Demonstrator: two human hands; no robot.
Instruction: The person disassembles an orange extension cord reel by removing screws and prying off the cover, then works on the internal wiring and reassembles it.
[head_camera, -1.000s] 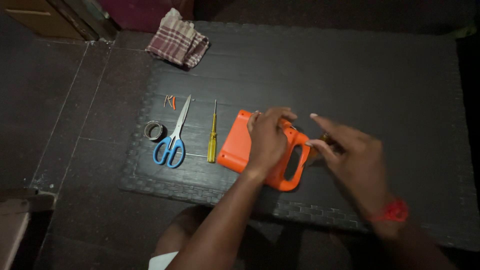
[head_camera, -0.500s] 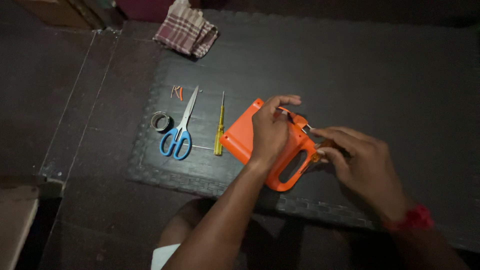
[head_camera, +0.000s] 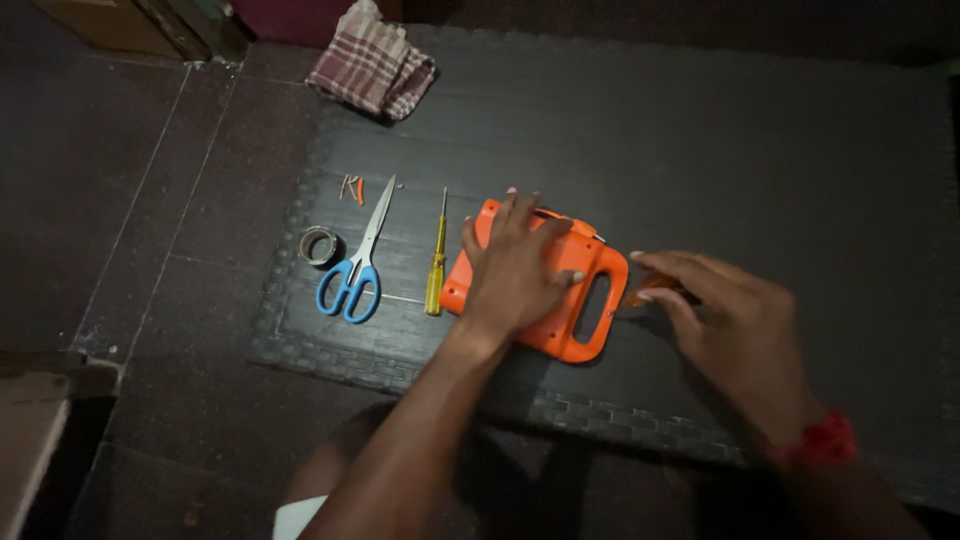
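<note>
Pressing flat with spread fingers, the left hand (head_camera: 520, 265) pins an orange handled casing (head_camera: 545, 285) at frame centre on a dark mat (head_camera: 700, 150). The right hand (head_camera: 735, 330) pinches a small orange piece (head_camera: 645, 292) beside the handle; it could slip from that light pinch.

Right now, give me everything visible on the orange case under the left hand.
The orange case looks like moulded plastic, roughly rectangular with rounded corners and a slotted carry handle at its right end. It lies flat on the dark foam mat, turned slightly askew, just right of the yellow screwdriver. The left hand rests palm down on it, fingers spread. The right hand sits by the handle end, pinching something small; contact with the case is unclear.
</note>
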